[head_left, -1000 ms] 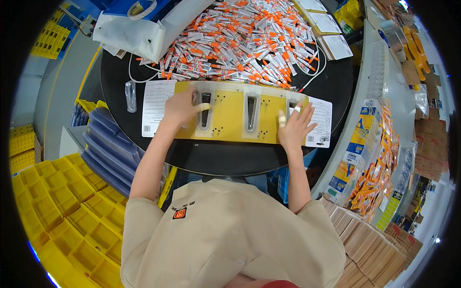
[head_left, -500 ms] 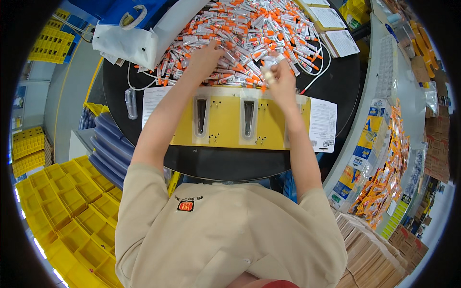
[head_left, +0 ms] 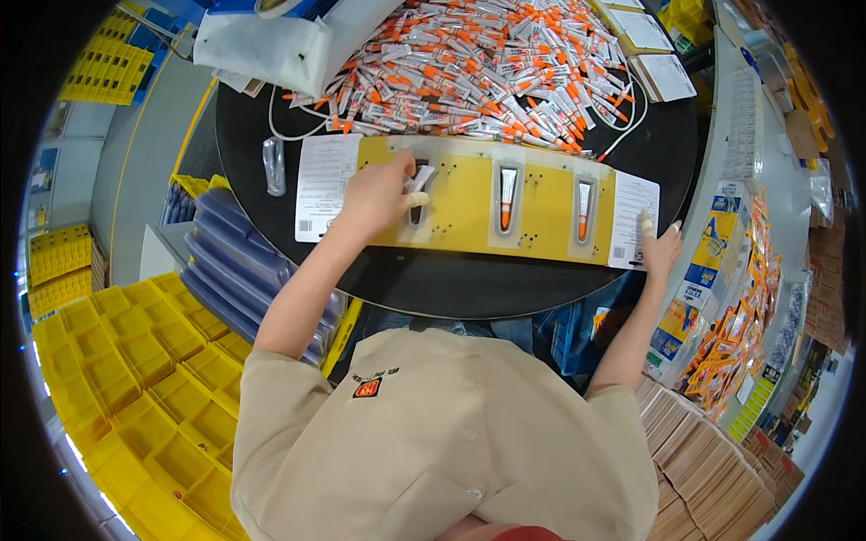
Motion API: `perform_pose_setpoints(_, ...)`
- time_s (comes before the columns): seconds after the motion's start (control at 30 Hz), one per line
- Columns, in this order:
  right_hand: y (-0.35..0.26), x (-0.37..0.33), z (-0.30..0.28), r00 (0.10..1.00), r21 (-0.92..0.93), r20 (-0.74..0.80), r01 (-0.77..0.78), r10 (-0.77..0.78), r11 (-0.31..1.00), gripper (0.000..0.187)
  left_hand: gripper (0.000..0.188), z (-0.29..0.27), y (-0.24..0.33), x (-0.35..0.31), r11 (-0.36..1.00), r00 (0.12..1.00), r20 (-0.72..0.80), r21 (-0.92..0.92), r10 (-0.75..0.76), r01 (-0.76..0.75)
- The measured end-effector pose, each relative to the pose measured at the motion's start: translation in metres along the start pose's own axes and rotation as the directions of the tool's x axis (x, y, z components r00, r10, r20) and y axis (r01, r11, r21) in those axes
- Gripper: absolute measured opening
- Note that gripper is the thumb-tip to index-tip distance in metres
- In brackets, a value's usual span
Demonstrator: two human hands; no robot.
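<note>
While right hand [head_left: 661, 249] lies open, left hand [head_left: 381, 195] pinches 1 tube [head_left: 422, 178] between its fingertips.

Yellow board [head_left: 465, 185], long, flat on the bench [head_left: 469, 293], three clear blisters in a row. Middle blister [head_left: 494, 233]: white tube [head_left: 509, 185], orange cap toward me. Right blister [head_left: 575, 236]: second tube [head_left: 585, 196], same pose. Left blister [head_left: 417, 233]: dark inside, partly covered; third tube [head_left: 421, 178], white, slanted over it in my left grip [head_left: 388, 194], cap end unclear. White printed card [head_left: 631, 203] at board's right end, my right grip [head_left: 663, 248] at its outer edge.
</note>
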State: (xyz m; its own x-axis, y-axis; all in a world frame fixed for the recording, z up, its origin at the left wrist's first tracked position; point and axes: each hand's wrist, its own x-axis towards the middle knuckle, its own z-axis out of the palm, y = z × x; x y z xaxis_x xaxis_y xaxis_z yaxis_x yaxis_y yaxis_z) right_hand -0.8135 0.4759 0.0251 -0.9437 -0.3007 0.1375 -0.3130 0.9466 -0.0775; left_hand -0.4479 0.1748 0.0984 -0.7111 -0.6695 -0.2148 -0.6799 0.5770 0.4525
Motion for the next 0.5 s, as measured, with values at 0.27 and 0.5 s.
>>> perform_pose_setpoints(0.27, 0.016, -0.011, 0.037, 0.985, 0.275, -0.165, 0.094, -0.049, 0.957, 0.039, 0.067, 0.011, -0.006, -0.004, 0.992, 0.994, 0.054, 0.085, -0.094, 0.089)
perform_pose_setpoints(0.5, -0.044, -0.073, -0.069, 0.965, 0.513, -0.261, 0.110, 0.034, 0.851, 0.022, 0.071, -0.029, -0.112, -0.030, 0.838, 0.856, -0.266, 0.213, -0.444, 0.501)
